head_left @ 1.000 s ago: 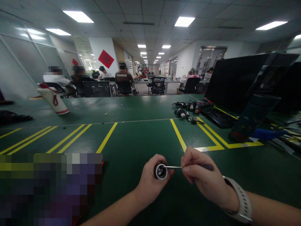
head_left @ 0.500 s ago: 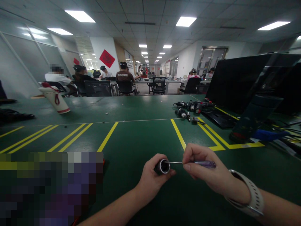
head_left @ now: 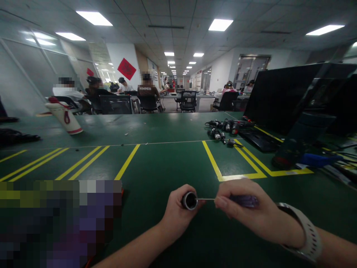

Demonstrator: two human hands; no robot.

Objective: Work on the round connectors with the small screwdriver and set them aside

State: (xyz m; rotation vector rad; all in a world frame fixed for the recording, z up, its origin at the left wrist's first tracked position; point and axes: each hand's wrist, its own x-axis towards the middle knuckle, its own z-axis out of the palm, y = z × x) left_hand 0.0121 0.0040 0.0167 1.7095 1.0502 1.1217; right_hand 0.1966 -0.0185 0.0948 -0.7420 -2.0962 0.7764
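- While the left hand [head_left: 176, 216] is gripping the tube [head_left: 190, 201], its dark mouth is facing the camera.
- The right hand [head_left: 245, 210] is closing round the screwdriver [head_left: 247, 201], thumb and fingers pinching near where the handle is meeting the shaft.
- The shaft is running roughly level towards the right side of the tube's rim; whether the tip is touching the rim or going inside, the view is not showing clearly.
- Both are being held over the near part of the table [head_left: 164, 163], with the tape [head_left: 242, 176] lying farther off.
- Good work is probably depending on a steady tube, so a firm, unmoving left grip would be helping.
- Since the shaft is crossing nearly sideways to the bore, lining it up more with the opening would likely be giving better reach.
- Light pressure is seeming wise: the tip is pointing towards the left fingers, and a slip could be hurting them.
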